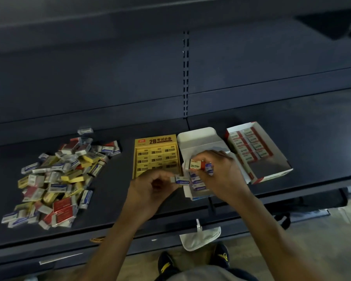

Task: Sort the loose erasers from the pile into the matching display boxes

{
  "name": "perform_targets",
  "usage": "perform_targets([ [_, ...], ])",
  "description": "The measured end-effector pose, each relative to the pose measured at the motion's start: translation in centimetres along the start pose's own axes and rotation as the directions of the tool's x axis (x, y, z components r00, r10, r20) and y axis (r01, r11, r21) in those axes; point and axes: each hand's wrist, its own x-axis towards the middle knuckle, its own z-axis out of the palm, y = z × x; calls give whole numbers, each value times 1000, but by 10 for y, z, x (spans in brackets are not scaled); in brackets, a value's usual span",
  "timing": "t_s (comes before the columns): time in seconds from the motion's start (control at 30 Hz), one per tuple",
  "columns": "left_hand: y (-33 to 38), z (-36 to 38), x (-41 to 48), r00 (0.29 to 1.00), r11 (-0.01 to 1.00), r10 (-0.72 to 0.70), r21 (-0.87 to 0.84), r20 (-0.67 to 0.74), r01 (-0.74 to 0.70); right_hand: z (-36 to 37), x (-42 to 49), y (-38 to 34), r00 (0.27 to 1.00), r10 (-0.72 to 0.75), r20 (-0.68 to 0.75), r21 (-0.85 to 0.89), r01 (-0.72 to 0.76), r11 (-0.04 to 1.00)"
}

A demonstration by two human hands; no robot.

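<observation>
The left hand [148, 189] pinches a blue-and-white eraser [182, 181] by one end between thumb and curled fingers. It holds the eraser level over the near left corner of the white box [201, 138], probably so the printed word "ERASER" can be checked before it drops in. The right hand [223, 175] is above the same box and grips a red-and-white eraser [195, 164] marked "2B", label turned up. This looks like a comparison of the two wrappers, since the red one does not match the blue-sleeved rows lying in the white box below.

Touching the white box on its left stands a yellow box [156, 141], nearly full of yellow 2B erasers. Just to its right lies a red box [272, 165], its far half filled with red-and-white ones, the likely home for the right hand's piece. Well left of the white box, the pile [57, 179] sprawls on the dark shelf [118, 189], with blue, yellow and red wrappers mixed, so much remains unsorted.
</observation>
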Motion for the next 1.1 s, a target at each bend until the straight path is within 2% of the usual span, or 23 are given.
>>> perform_targets([
  [0.27,22,37,6,994,987,82,131,77,-92,-30,-14,39,994,74,-74,-11,-75,997],
  [0.5,40,73,13,972,909,211,344,108,-236,-53,-21,66,993,87,-76,-39,-90,995],
  [0.63,48,92,16,976,900,178,381,125,-213,-64,-24,81,993,105,-54,-22,-106,994],
  [0.93,59,107,23,981,925,49,362,186,-115,-83,-16,116,995,97,10,-199,-93,976],
  [1.1,60,107,29,960,936,-25,345,279,-76,-86,-10,120,993,91,80,-209,-72,975],
])
